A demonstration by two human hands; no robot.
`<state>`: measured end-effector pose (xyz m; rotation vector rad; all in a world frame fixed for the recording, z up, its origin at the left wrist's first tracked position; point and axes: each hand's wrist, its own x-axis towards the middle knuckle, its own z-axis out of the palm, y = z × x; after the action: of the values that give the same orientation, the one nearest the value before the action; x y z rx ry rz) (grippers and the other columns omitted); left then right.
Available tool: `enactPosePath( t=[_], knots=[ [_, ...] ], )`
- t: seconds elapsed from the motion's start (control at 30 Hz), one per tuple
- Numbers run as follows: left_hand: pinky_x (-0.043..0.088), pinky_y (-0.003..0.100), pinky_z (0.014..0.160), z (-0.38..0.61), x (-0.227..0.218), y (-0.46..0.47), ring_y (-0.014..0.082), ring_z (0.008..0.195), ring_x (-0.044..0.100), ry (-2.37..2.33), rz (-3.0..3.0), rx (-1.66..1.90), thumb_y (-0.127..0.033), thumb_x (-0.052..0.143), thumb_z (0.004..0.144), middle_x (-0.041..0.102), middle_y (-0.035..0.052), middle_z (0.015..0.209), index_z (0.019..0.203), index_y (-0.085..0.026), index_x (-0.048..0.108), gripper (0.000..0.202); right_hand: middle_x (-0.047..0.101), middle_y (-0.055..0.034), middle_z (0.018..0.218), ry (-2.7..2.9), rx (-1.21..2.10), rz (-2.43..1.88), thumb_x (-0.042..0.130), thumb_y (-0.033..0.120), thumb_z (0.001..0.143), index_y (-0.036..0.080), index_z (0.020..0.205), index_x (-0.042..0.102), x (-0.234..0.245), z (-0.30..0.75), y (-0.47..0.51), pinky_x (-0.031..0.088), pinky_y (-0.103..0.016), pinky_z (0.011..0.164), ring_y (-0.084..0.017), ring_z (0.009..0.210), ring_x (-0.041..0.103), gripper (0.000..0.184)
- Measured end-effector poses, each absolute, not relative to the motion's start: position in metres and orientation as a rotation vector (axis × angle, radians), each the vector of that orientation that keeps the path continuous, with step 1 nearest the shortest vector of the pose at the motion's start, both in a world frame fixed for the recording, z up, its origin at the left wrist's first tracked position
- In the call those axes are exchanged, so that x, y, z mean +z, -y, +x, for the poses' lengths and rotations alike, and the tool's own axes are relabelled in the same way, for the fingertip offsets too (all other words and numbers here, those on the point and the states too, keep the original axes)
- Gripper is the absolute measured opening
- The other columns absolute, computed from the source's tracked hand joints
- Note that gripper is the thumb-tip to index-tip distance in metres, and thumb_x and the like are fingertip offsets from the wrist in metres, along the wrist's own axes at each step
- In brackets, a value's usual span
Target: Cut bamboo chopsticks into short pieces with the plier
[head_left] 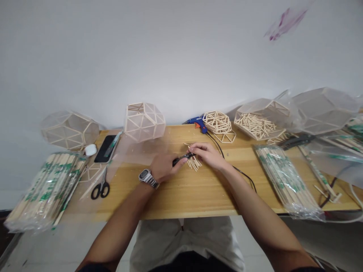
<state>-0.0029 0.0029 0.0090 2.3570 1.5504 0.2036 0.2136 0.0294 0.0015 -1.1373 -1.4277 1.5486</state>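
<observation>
My left hand (164, 166), with a metal watch on its wrist, is closed round a small black hand tool (185, 156) whose exact kind I cannot make out. My right hand (209, 154) has its fingers pinched by the tool's tip, on a short wooden stick (186, 144) that pokes out to the left. Below the tool lies a loose pile of short wooden sticks (194, 164) on the table, partly covered by the hands.
Behind stand a blue glue gun (200, 122), stacked stick frames (217, 122) and a paper-covered polyhedron (145, 122). Scissors (100, 187) and a phone (105, 149) lie left. Bagged chopsticks (286, 177) lie right, more (48, 185) left. A cord (241, 172) crosses the wooden table (193, 204).
</observation>
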Motion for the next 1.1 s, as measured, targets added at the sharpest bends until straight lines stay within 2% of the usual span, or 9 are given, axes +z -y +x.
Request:
enactPosePath(
  t=[0.1, 0.23, 0.5, 0.63, 0.73, 0.8, 0.87, 1.0, 1.1],
  knots=[
    [0.029, 0.033, 0.062, -0.001, 0.008, -0.001, 0.0197, 0.068, 0.061, -1.542, 2.383, 0.195, -0.067, 0.031, 0.102, 0.074, 0.0077, 0.077, 0.077, -0.021, 0.071, 0.065, 0.068, -0.0009, 0.062, 1.361, 1.648, -1.156, 0.072, 0.040, 0.081, 0.018, 0.080, 0.073, 0.001, 0.214, -0.029, 0.036, -0.021, 0.040, -0.012, 0.046, 0.053, 0.022],
    [0.029, 0.033, 0.061, 0.001, 0.008, 0.000, 0.0200, 0.067, 0.061, -1.561, 2.380, 0.176, -0.069, 0.030, 0.102, 0.074, 0.0086, 0.076, 0.076, -0.021, 0.071, 0.068, 0.076, -0.0055, 0.079, 1.246, 1.766, -1.135, 0.075, 0.036, 0.077, 0.018, 0.081, 0.072, 0.002, 0.214, -0.028, 0.045, -0.022, 0.037, -0.017, 0.056, 0.070, 0.018],
    [0.029, 0.033, 0.061, 0.004, 0.004, 0.000, 0.0206, 0.067, 0.062, -1.639, 2.378, 0.129, -0.073, 0.031, 0.099, 0.073, 0.0105, 0.074, 0.073, -0.020, 0.072, 0.071, 0.070, -0.0013, 0.057, 1.241, 1.789, -1.179, 0.073, 0.031, 0.080, 0.017, 0.078, 0.073, 0.004, 0.215, -0.031, 0.053, -0.022, 0.043, -0.014, 0.047, 0.065, 0.014],
    [0.028, 0.033, 0.059, 0.003, 0.003, -0.003, 0.0206, 0.064, 0.061, -1.640, 2.359, 0.151, -0.074, 0.032, 0.098, 0.070, 0.0095, 0.068, 0.070, -0.021, 0.071, 0.071, 0.072, -0.0022, 0.066, 1.222, 1.748, -1.211, 0.075, 0.030, 0.079, 0.017, 0.077, 0.072, 0.001, 0.214, -0.033, 0.049, -0.022, 0.037, -0.014, 0.046, 0.063, 0.014],
    [0.028, 0.033, 0.059, 0.001, 0.001, -0.005, 0.0198, 0.063, 0.060, -1.657, 2.369, 0.141, -0.074, 0.031, 0.098, 0.070, 0.0090, 0.068, 0.071, -0.021, 0.071, 0.071, 0.075, -0.0039, 0.077, 1.163, 1.663, -1.236, 0.075, 0.032, 0.080, 0.018, 0.080, 0.072, 0.000, 0.213, -0.034, 0.048, -0.023, 0.036, -0.013, 0.046, 0.062, 0.015],
    [0.027, 0.033, 0.059, -0.001, 0.000, -0.007, 0.0197, 0.063, 0.059, -1.678, 2.373, 0.120, -0.075, 0.029, 0.098, 0.070, 0.0097, 0.069, 0.072, -0.020, 0.072, 0.074, 0.073, -0.0039, 0.078, 1.119, 1.574, -1.252, 0.075, 0.036, 0.080, 0.018, 0.081, 0.071, -0.001, 0.213, -0.035, 0.045, -0.023, 0.035, -0.012, 0.045, 0.059, 0.018],
    [0.027, 0.033, 0.059, -0.003, 0.000, -0.009, 0.0200, 0.062, 0.059, -1.700, 2.347, 0.118, -0.075, 0.027, 0.099, 0.070, 0.0105, 0.069, 0.071, -0.019, 0.072, 0.076, 0.068, -0.0018, 0.068, 1.080, 1.473, -1.264, 0.074, 0.040, 0.081, 0.018, 0.080, 0.071, -0.001, 0.214, -0.035, 0.039, -0.021, 0.033, -0.011, 0.043, 0.053, 0.022],
    [0.028, 0.033, 0.060, -0.004, 0.001, -0.011, 0.0199, 0.064, 0.059, -1.729, 2.241, 0.229, -0.071, 0.027, 0.101, 0.069, 0.0095, 0.070, 0.069, -0.019, 0.070, 0.075, 0.046, 0.0060, 0.044, 1.061, 1.356, -1.277, 0.075, 0.046, 0.081, 0.020, 0.081, 0.070, -0.004, 0.217, -0.036, 0.027, -0.022, 0.031, -0.010, 0.036, 0.037, 0.027],
    [0.029, 0.032, 0.060, -0.002, 0.000, -0.012, 0.0195, 0.065, 0.059, -1.765, 2.157, 0.304, -0.068, 0.029, 0.102, 0.069, 0.0080, 0.070, 0.072, -0.020, 0.071, 0.071, 0.045, 0.0072, 0.042, 1.109, 1.323, -1.252, 0.078, 0.050, 0.078, 0.020, 0.081, 0.069, -0.007, 0.217, -0.035, 0.024, -0.023, 0.033, -0.009, 0.035, 0.034, 0.032]
  ],
)
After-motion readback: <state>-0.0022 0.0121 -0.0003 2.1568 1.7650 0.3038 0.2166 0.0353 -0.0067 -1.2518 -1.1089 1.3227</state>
